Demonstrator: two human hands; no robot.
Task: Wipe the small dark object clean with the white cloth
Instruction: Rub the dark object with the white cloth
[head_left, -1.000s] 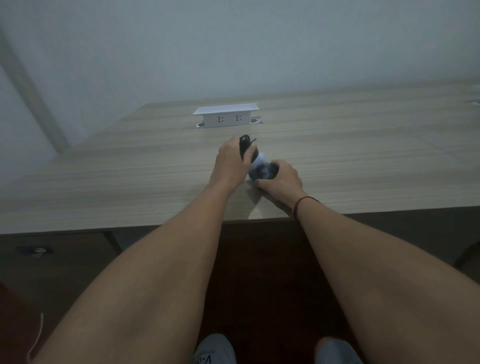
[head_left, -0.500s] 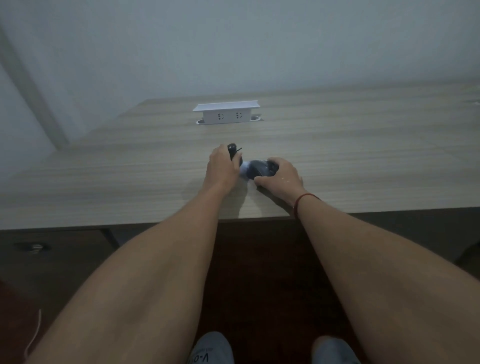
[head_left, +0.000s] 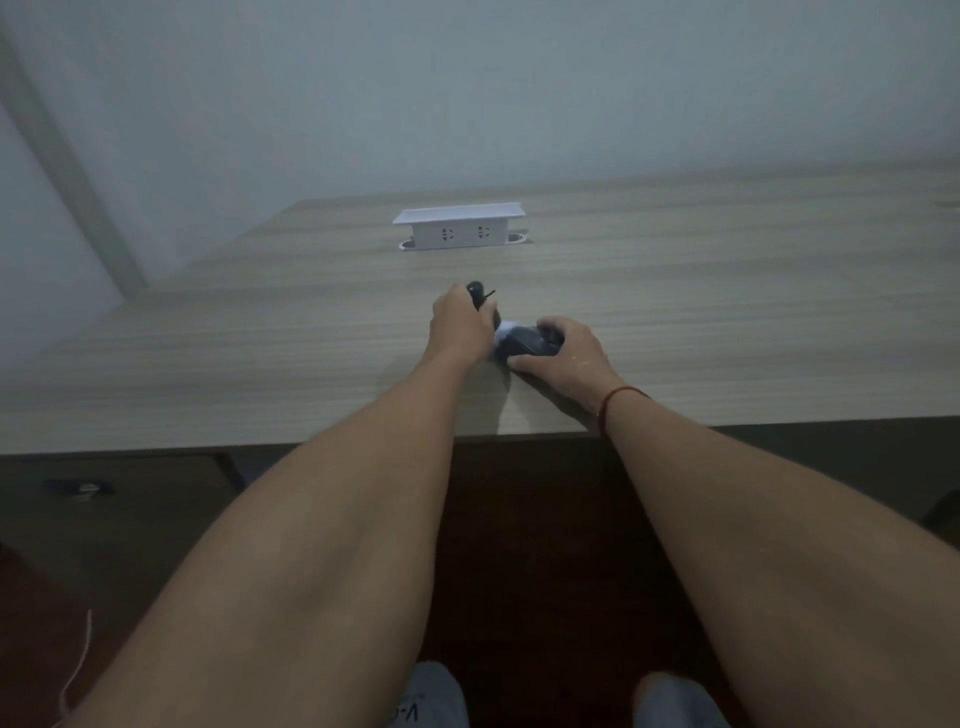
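The person's left hand (head_left: 460, 327) was closed around a small dark object (head_left: 477, 291) whose end poked out past the knuckles, while the right hand (head_left: 563, 353) pressed down on a second dark piece (head_left: 530, 343) on the table (head_left: 727, 312), with the white cloth (head_left: 503, 332) bunched between the two hands. Both grips were shut, low over the table near its front edge. To wipe well, I judged the left hand should hold firm while the cloth was drawn fully over each face.
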